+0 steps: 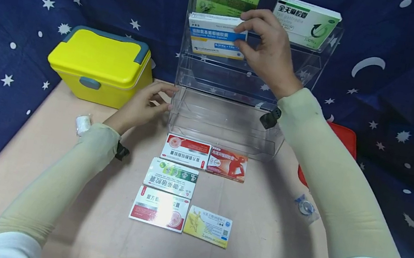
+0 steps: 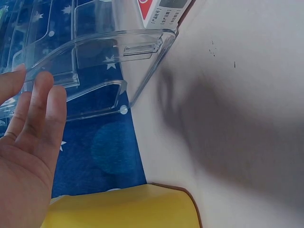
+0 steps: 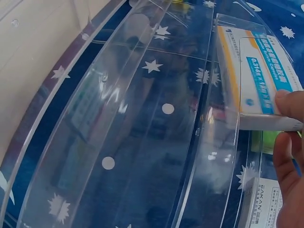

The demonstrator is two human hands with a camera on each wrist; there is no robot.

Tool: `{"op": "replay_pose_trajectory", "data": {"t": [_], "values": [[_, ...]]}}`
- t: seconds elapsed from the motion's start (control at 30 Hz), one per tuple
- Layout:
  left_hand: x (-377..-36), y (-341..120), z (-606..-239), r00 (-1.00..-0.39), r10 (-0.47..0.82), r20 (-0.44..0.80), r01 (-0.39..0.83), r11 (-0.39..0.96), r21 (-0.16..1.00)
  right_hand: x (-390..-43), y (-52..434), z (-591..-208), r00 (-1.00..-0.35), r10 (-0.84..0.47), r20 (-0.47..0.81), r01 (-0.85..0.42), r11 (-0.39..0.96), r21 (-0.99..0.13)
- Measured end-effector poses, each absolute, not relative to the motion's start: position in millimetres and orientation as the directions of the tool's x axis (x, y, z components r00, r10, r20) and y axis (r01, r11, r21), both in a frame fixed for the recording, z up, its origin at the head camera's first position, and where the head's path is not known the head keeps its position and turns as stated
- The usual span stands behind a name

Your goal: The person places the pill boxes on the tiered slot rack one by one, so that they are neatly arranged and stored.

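The right hand [image 1: 269, 52] pinches a white box with a blue stripe [image 1: 215, 34] in the clear rack's [image 1: 229, 119] second tier; the left hand [image 1: 145, 107], fingers relaxed, touches the rack's base.

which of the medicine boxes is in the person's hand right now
The white and blue box on the clear rack's second tier; the right hand pinches its end. All other boxes are untouched.
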State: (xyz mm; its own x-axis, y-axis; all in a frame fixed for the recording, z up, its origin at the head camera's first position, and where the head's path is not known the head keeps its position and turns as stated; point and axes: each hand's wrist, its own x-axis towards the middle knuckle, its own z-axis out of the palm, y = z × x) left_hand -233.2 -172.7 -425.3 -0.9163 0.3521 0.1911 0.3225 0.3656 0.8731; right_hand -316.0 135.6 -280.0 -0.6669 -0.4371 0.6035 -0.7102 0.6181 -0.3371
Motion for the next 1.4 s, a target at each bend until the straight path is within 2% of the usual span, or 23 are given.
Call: {"op": "replay_pose_trajectory", "data": {"t": [0.3,0.5,0.6,0.7,0.83,0.93,1.17,1.4], "values": [[-234,-173,-426,-0.922,0.346,0.174,0.305,0.375,0.875,-303,142,-286,-0.669,-0.415,0.617,-0.707,0.609,-0.358],[-233,-171,-423,-0.923,0.348,0.164,0.297,0.374,0.879,-265,160,-307,-0.672,-0.403,0.62,-0.729,0.508,-0.459],[-233,-169,-421,-0.925,0.344,0.159,0.29,0.373,0.881,-234,175,-328,-0.703,-0.441,0.557,-0.71,0.471,-0.523],[-234,-168,-423,-0.926,0.341,0.161,0.29,0.371,0.882,-199,190,-358,-0.746,-0.522,0.413,-0.661,0.505,-0.555],[-233,-169,-425,-0.93,0.333,0.156,0.28,0.366,0.888,-161,206,-407,-0.741,-0.644,0.191,-0.64,0.592,-0.489],[-232,-169,-425,-0.936,0.323,0.14,0.261,0.37,0.892,-141,215,-439,-0.715,-0.692,0.106,-0.664,0.622,-0.415],[-228,-164,-419,-0.941,0.317,0.117,0.246,0.408,0.879,-121,224,-468,-0.71,-0.697,0.1,-0.689,0.659,-0.301],[-212,-156,-398,-0.915,0.345,0.211,0.334,0.353,0.874,-106,227,-465,-0.721,-0.689,0.078,-0.674,0.671,-0.31]]}}
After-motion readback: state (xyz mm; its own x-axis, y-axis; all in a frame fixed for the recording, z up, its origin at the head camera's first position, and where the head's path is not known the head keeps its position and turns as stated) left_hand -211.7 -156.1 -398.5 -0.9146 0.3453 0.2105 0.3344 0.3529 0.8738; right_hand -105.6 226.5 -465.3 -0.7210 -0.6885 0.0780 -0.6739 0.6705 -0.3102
